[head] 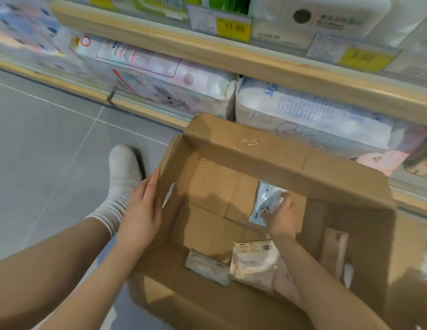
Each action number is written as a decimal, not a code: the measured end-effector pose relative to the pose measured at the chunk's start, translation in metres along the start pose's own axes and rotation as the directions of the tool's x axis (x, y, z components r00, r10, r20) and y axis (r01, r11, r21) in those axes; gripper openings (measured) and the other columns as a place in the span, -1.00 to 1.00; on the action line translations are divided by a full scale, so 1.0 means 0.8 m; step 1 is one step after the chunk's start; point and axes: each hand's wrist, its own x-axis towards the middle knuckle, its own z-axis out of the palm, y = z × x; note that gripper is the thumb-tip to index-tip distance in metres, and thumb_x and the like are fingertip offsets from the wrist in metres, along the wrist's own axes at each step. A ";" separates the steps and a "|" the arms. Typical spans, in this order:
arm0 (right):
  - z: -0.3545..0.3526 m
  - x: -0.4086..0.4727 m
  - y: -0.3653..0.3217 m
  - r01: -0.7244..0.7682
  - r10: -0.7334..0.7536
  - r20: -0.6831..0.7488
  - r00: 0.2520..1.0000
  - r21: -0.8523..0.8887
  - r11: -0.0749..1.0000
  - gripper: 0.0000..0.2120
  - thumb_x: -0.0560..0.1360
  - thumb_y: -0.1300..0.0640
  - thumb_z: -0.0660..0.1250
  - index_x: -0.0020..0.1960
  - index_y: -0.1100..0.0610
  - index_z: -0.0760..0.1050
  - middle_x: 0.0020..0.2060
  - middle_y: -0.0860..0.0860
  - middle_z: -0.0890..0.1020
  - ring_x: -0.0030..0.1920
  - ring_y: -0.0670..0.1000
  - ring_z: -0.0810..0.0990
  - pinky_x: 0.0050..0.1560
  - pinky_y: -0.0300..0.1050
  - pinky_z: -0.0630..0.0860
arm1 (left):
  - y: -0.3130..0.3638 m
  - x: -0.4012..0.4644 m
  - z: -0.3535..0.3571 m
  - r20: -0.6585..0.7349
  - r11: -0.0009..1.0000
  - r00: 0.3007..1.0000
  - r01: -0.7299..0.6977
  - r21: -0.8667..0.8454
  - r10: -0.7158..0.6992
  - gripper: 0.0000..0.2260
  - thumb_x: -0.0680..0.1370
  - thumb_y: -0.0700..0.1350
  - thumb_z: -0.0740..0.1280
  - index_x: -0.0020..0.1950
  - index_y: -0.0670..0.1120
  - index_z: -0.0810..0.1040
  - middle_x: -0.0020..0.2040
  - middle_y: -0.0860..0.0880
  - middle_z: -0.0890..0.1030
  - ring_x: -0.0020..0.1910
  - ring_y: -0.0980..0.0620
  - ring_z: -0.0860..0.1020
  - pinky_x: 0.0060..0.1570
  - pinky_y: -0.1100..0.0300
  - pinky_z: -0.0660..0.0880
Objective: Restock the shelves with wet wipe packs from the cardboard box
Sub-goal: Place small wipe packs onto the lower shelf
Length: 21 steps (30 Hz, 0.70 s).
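The right hand (280, 216) pinches a wipe pack (265, 201) lying lengthwise away from it inside the box (267, 151), while the left hand (142, 210) rests flat against the box's outer left wall, farther off.

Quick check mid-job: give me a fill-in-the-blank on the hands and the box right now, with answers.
1. The right hand grips a wet wipe pack inside the ____.
2. The left hand rests on the cardboard box's ____ wall.
3. The yellow price tag reads ____.
4. A foot in a white ____ stands left of the box.

Missing words: cardboard box; left; 11.90; sock
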 end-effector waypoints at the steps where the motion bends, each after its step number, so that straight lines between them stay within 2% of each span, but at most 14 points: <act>1: -0.003 -0.002 0.000 0.017 -0.017 0.007 1.000 0.031 0.999 -0.40 0.39 0.31 0.42 0.33 0.19 0.19 0.14 0.22 0.45 0.10 0.23 0.49 -0.06 -0.05 0.44 | 0.000 0.000 0.000 0.003 1.000 1.000 0.005 0.001 -0.005 -0.36 0.56 -0.25 0.22 0.54 0.08 0.01 0.41 -0.11 0.34 0.32 -0.09 0.37 0.29 -0.01 0.37; 5: -0.023 -0.015 -0.002 -0.018 -0.017 0.131 0.991 0.265 0.964 -0.42 0.46 0.38 0.28 0.34 0.04 0.11 0.11 0.12 0.55 -0.02 0.12 0.60 -0.19 -0.02 0.59 | 0.001 0.001 -0.001 0.014 1.000 0.999 0.030 -0.004 -0.030 -0.36 0.55 -0.25 0.23 0.54 0.09 0.03 0.40 -0.11 0.35 0.32 -0.11 0.36 0.29 -0.03 0.36; 8: -0.049 -0.029 -0.015 -0.047 -0.049 0.246 0.968 0.371 0.928 -0.53 0.45 0.39 0.35 0.27 0.14 0.26 0.06 0.14 0.59 -0.13 0.05 0.60 -0.38 -0.24 0.54 | 0.016 0.003 -0.006 -0.008 0.998 0.997 0.070 0.004 -0.070 -0.37 0.54 -0.20 0.27 0.53 0.04 0.08 0.43 -0.13 0.30 0.37 -0.14 0.30 0.33 -0.06 0.30; 10: -0.067 -0.044 -0.029 -0.047 -0.111 0.303 0.947 0.469 0.882 -0.59 0.43 0.37 0.40 0.19 0.13 0.35 0.04 0.14 0.61 -0.13 0.02 0.62 -0.27 -0.22 0.57 | 0.040 0.003 -0.009 -0.084 0.999 0.996 0.044 -0.011 -0.044 -0.43 0.53 -0.11 0.31 0.50 -0.06 0.18 0.44 -0.14 0.27 0.40 -0.15 0.25 0.36 -0.06 0.24; 12: -0.082 -0.066 -0.049 -0.011 -0.218 0.359 0.907 0.538 0.843 -0.63 0.43 0.34 0.42 0.14 0.09 0.40 0.03 0.12 0.62 -0.05 0.09 0.64 -0.11 -0.10 0.61 | 0.075 0.002 -0.010 -0.097 0.990 0.995 0.004 -0.141 -0.018 -0.46 0.54 -0.02 0.31 0.47 -0.09 0.25 0.42 -0.07 0.30 0.40 -0.04 0.27 0.37 0.03 0.22; 15: -0.089 -0.101 -0.082 0.079 -0.387 0.391 0.835 0.612 0.787 -0.61 0.37 0.27 0.48 0.11 0.02 0.45 0.03 0.24 0.61 0.04 0.27 0.60 0.06 0.20 0.56 | 0.121 -0.005 -0.011 0.085 0.875 0.992 0.124 -0.467 -0.095 -0.49 0.52 -0.02 0.35 0.44 -0.02 0.28 0.24 0.10 0.44 0.17 0.21 0.45 0.19 0.27 0.39; 17: -0.086 -0.122 -0.103 0.125 -0.463 0.386 0.798 0.645 0.754 -0.58 0.29 0.16 0.51 0.08 -0.05 0.47 0.02 0.35 0.56 0.02 0.35 0.57 0.05 0.31 0.53 | 0.125 -0.010 -0.014 0.174 0.784 0.974 0.222 -0.580 -0.147 -0.57 0.52 -0.06 0.36 0.36 0.05 0.34 0.11 0.07 0.59 -0.02 0.26 0.57 -0.05 0.35 0.52; 19: -0.079 -0.135 -0.120 0.155 -0.500 0.388 0.774 0.650 0.744 -0.58 0.28 0.14 0.50 0.06 -0.12 0.47 -0.02 0.34 0.55 -0.04 0.33 0.58 0.02 0.26 0.56 | 0.114 -0.017 -0.024 0.173 0.755 0.971 0.239 -0.611 -0.167 -0.64 0.53 -0.10 0.35 0.28 0.08 0.36 -0.03 0.02 0.66 -0.09 0.17 0.63 -0.09 0.21 0.59; 21: -0.072 -0.146 -0.132 0.193 -0.534 0.400 0.745 0.636 0.747 -0.56 0.31 0.17 0.50 0.09 -0.15 0.46 -0.16 0.18 0.57 -0.16 0.13 0.59 -0.09 0.03 0.59 | 0.094 -0.027 -0.041 0.143 0.749 0.969 0.246 -0.615 -0.202 -0.66 0.53 -0.13 0.35 0.26 0.05 0.38 -0.13 0.03 0.65 -0.12 0.13 0.64 -0.06 0.08 0.60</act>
